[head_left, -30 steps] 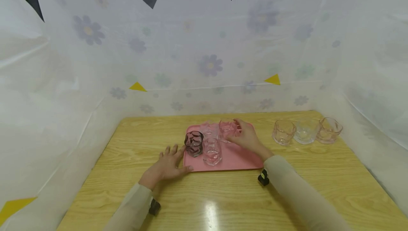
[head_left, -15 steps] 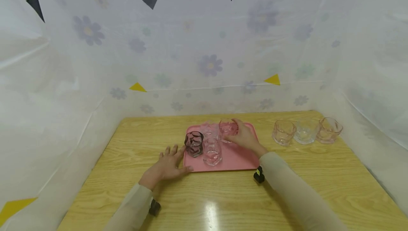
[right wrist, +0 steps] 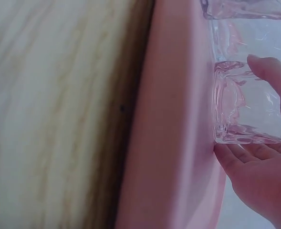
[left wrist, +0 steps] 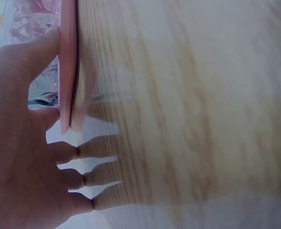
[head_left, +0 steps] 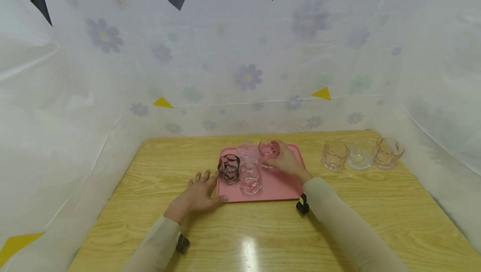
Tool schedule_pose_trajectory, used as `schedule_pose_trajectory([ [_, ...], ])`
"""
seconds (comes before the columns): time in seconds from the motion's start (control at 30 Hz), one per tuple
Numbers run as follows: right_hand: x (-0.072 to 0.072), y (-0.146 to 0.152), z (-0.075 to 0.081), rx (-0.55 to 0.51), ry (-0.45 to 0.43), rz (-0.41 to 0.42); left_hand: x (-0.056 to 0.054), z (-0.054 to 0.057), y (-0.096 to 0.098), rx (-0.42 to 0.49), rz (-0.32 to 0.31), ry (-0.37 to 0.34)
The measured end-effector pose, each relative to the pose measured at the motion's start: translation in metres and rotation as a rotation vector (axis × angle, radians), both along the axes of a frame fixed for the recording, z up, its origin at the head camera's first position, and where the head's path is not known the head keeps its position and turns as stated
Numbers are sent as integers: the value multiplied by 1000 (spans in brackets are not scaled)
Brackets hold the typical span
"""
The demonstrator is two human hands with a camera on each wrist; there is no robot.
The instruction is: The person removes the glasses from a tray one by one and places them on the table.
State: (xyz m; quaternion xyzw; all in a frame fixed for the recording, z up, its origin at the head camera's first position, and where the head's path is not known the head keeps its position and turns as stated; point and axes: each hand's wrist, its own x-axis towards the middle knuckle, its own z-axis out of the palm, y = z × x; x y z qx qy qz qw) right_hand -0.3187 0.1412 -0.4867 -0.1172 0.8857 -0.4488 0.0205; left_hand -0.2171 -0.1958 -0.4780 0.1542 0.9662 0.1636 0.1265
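On the wooden table lies a pink tray [head_left: 279, 190] with glasses on its left and back parts. My right hand [head_left: 287, 163] holds a pinkish see-through glass [head_left: 268, 151] at the back of the tray. In the right wrist view, thumb and fingers lie on opposite sides of that glass [right wrist: 250, 107]. Beside it stand two clear faceted glasses, one behind [head_left: 246, 153] and one in front [head_left: 250, 182]. A dark purple-grey glass [head_left: 229, 171] stands at the tray's left edge. My left hand [head_left: 198, 193] rests with spread fingers on the table, its thumb and forefinger at the tray's edge.
A row of three glasses stands right of the tray: a pale pink one [head_left: 335, 156], a clear one [head_left: 360, 156] and another pink one [head_left: 388, 154]. White flower-printed sheeting [head_left: 210, 67] rises behind the table and on both sides.
My right hand and forearm have shifted a little to the left around the glass, which has hardly moved. The left hand stays where it was.
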Motion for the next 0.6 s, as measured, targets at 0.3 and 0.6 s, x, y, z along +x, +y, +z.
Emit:
schedule_pose_trajectory([
  [0.3,0,0,0,-2,0,-1,-1,-2,-1,9,0,-3],
  [0.6,2,0,-2,-10,13,-17,-1,-3,-2,-2,-1,-5],
])
